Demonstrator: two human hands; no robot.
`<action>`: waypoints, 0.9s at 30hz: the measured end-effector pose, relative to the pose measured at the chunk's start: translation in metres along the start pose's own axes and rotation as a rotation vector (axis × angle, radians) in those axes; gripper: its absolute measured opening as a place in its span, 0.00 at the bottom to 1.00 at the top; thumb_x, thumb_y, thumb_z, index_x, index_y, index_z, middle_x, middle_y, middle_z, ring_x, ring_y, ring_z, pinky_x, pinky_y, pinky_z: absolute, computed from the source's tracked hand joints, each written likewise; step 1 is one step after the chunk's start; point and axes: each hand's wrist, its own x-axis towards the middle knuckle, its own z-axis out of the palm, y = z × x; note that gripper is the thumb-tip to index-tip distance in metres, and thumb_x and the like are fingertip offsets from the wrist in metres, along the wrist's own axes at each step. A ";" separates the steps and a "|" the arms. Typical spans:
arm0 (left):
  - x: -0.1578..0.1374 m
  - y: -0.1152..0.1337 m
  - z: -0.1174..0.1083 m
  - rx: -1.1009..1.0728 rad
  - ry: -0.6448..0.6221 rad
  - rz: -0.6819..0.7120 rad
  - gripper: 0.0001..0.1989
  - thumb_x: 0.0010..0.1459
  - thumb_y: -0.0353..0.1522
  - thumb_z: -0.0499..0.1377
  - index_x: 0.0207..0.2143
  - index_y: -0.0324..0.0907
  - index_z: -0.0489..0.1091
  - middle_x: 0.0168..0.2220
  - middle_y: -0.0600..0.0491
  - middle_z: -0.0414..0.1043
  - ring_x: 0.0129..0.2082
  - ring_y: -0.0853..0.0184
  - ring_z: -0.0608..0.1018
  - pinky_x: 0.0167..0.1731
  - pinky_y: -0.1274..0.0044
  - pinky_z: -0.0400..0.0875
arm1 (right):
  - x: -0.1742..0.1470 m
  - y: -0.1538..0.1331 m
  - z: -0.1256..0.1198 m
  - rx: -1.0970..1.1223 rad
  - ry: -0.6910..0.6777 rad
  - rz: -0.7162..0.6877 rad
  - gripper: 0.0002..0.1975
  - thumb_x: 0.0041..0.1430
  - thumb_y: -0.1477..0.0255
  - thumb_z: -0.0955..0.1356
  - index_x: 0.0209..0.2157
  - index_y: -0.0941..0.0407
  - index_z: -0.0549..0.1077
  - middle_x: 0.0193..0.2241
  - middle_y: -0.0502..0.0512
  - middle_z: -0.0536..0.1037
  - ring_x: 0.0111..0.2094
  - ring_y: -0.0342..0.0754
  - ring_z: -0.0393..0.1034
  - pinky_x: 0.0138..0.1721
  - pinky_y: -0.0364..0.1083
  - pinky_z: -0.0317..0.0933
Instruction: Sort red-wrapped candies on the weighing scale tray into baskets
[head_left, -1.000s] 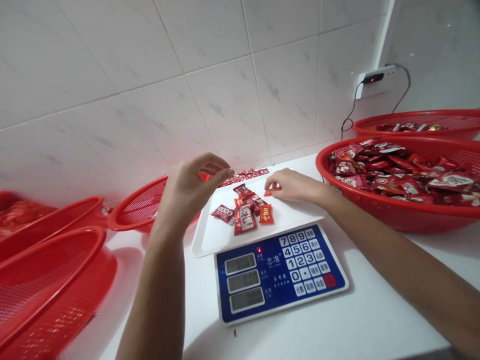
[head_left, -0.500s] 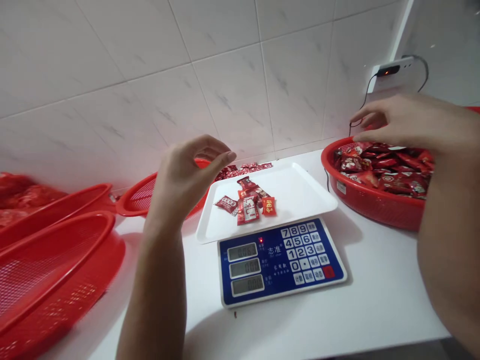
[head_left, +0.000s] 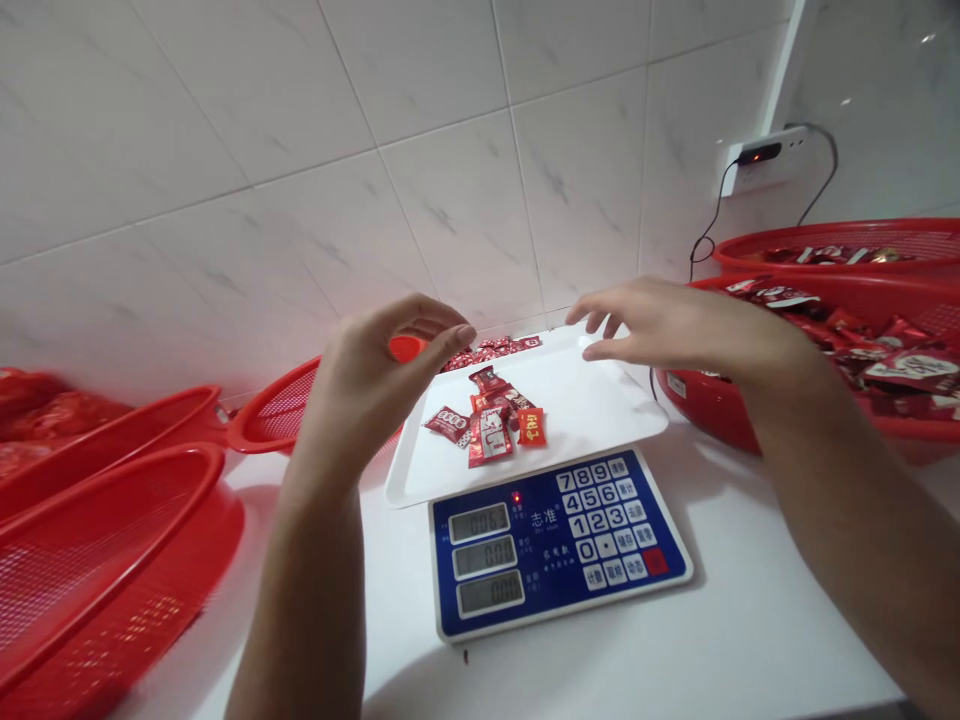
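Several red wrapped candies (head_left: pixel 491 436) lie in a small heap on the white tray (head_left: pixel 600 405) of a blue digital scale (head_left: pixel 551 525). Just above the tray's left edge hovers my left hand (head_left: pixel 397 360), thumb and fingers apart with nothing between them. Over the tray's far right part is my right hand (head_left: pixel 637 318), fingers spread and empty, not touching the candies. To its right stands a red basket (head_left: pixel 720 405) filled with red packets (head_left: pixel 855 335), partly hidden by my right forearm.
Small red packets (head_left: pixel 499 352) lie behind the tray along the tiled wall. Red mesh baskets (head_left: pixel 120 560) stand at the left, with red bags (head_left: pixel 52 415) behind. A second filled basket (head_left: pixel 930 240) sits at the back right. A black cable (head_left: pixel 716 225) hangs from a wall socket (head_left: pixel 780 155).
My right hand has moved left from above the right basket to over the tray. My left hand keeps nearly the same place. The candies on the tray look unchanged.
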 end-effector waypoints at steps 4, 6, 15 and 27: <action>0.005 -0.020 0.015 -0.072 -0.283 0.057 0.28 0.57 0.49 0.63 0.56 0.48 0.70 0.57 0.49 0.74 0.57 0.57 0.74 0.56 0.67 0.69 | 0.009 -0.014 0.019 0.060 -0.154 -0.164 0.23 0.58 0.64 0.71 0.55 0.55 0.74 0.50 0.59 0.77 0.48 0.54 0.71 0.43 0.47 0.62; 0.006 -0.038 0.027 0.020 -0.538 0.046 0.47 0.50 0.55 0.64 0.68 0.49 0.55 0.68 0.42 0.57 0.67 0.47 0.61 0.62 0.56 0.60 | 0.014 -0.022 0.032 0.116 -0.261 -0.238 0.25 0.55 0.62 0.72 0.53 0.56 0.75 0.47 0.59 0.78 0.44 0.53 0.72 0.39 0.46 0.61; 0.000 -0.073 0.068 0.063 -0.776 -0.035 0.58 0.37 0.60 0.68 0.67 0.50 0.52 0.71 0.40 0.45 0.70 0.36 0.45 0.64 0.46 0.44 | 0.025 -0.032 0.070 0.182 -0.295 -0.363 0.13 0.53 0.78 0.67 0.41 0.61 0.77 0.40 0.59 0.79 0.38 0.49 0.71 0.37 0.45 0.58; -0.025 -0.029 0.080 0.050 -0.522 -0.054 0.21 0.54 0.46 0.65 0.45 0.44 0.75 0.44 0.47 0.66 0.42 0.58 0.74 0.49 0.62 0.70 | 0.015 -0.029 0.050 0.036 -0.250 -0.054 0.20 0.51 0.75 0.72 0.47 0.63 0.73 0.37 0.59 0.75 0.35 0.48 0.69 0.29 0.44 0.55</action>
